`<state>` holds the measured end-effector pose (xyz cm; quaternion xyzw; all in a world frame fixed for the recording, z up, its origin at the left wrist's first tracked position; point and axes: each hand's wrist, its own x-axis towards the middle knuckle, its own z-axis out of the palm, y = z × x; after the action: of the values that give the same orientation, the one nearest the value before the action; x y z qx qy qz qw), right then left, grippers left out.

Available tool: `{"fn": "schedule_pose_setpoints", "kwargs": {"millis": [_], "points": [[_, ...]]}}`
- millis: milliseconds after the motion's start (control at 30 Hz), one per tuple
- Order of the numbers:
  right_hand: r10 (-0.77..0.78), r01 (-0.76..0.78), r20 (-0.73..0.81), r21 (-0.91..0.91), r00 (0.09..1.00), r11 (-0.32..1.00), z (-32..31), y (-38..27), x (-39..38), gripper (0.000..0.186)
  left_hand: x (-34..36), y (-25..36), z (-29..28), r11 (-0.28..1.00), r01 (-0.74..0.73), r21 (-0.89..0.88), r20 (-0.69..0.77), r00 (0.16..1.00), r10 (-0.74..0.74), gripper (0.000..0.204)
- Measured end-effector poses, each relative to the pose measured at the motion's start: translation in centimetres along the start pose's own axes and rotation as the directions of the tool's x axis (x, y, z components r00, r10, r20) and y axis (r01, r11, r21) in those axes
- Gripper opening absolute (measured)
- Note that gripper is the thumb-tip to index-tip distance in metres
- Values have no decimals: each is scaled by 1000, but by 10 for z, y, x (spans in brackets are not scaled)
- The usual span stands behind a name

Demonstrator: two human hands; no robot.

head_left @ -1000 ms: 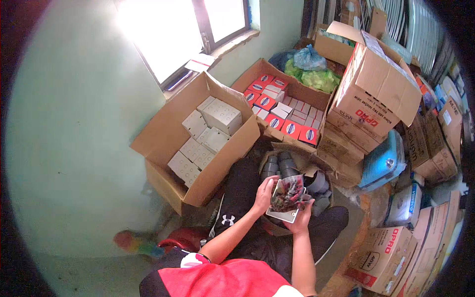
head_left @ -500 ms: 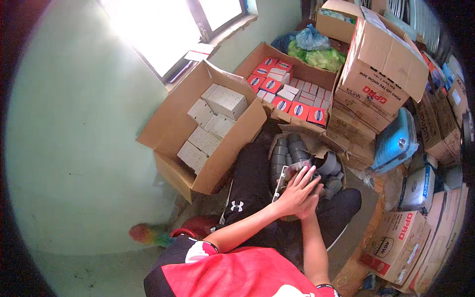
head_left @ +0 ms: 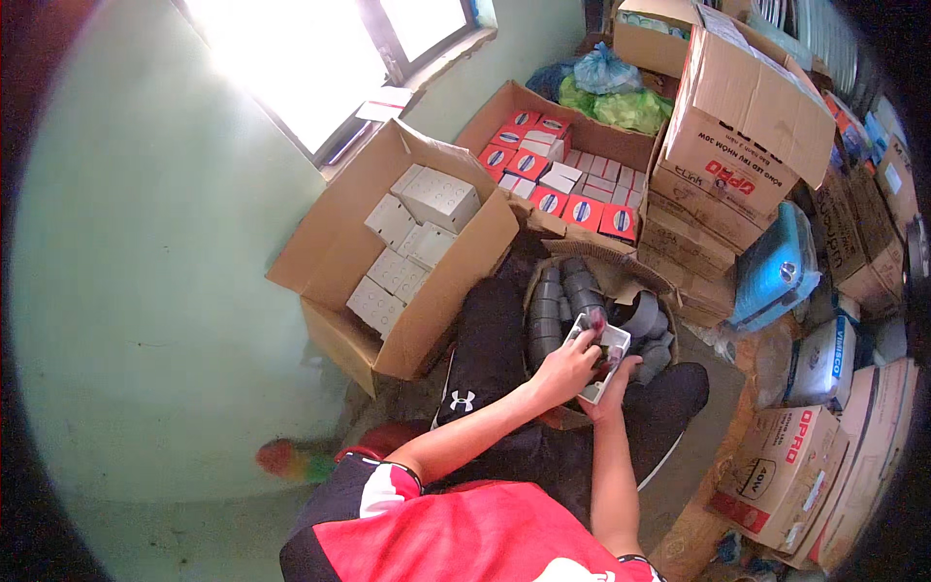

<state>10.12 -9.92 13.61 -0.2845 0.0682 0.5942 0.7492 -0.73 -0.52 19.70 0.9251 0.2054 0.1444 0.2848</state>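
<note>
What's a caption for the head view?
Right hand holding a white box, left hand at it, gray pieces beyond.

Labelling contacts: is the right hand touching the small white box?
Touching. The head view shows it: the right hand holds the small white box along its lower right edge.

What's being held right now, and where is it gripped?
A white open plastic box, held in the right hand by its near right side. The left hand has its fingers at the opening; whether they grip anything cannot be told.
</note>
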Motion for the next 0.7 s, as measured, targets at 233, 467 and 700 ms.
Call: {"fn": "schedule_pose_setpoints", "kwargs": {"millis": [233, 467, 700], "points": [[-35, 35, -3, -44, 999, 998, -11, -2, 5, 97, 0, 4, -21, 971, -76, -227, -38, 997, 69, 45], [-54, 55, 10, -34, 998, 998, -22, 1, 14, 103, -4, -1, -29, 981, -196, 8, -64, 979, 196, 45], [-115, 118, 39, -81, 993, 990, -23, -7, 14, 100, -23, 19, -19, 1000, 13, 12, -248, 969, -10, 62]]}}
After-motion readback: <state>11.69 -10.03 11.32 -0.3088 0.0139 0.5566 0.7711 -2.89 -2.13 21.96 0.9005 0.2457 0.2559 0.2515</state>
